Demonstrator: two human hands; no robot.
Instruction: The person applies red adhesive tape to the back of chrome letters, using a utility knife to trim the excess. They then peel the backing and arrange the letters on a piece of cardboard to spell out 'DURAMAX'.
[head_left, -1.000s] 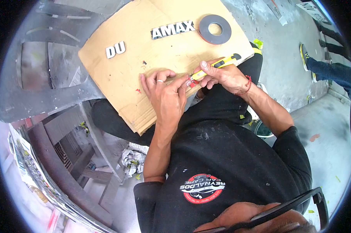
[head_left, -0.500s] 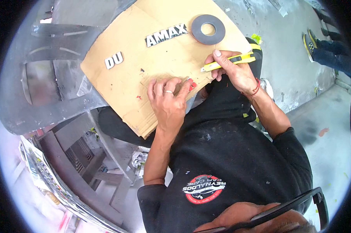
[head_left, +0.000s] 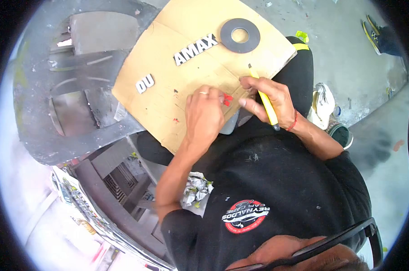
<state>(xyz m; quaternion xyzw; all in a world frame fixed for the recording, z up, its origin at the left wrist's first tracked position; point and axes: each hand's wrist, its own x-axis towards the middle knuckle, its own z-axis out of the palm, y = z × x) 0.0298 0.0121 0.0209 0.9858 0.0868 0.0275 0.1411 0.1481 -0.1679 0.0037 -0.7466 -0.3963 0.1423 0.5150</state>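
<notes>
My left hand (head_left: 205,110) rests low on a cardboard sheet (head_left: 168,54), its fingers curled and closed at a small red piece (head_left: 227,99); the fingertips are partly hidden. In my right hand (head_left: 277,101) is a yellow utility knife (head_left: 267,106), its tip pointing up and away from me. The thumb and index finger of that hand are spread apart near the red piece. White letters reading AMAX (head_left: 195,49) and DU (head_left: 145,83) lie on the cardboard. A roll of black tape (head_left: 227,41) sits beyond them.
The cardboard lies across my lap, beside a grey, dusty panel with openings (head_left: 78,144) on the left. Crumpled paper (head_left: 196,189) is below. To the right stand a white bag (head_left: 322,106) and a dark-green container (head_left: 340,134). Another person's shoe (head_left: 371,38) shows at upper right.
The utility knife has swung from nearly level to steep in my right hand, with thumb and index finger now apart. My left fingers have curled in around the red piece.
</notes>
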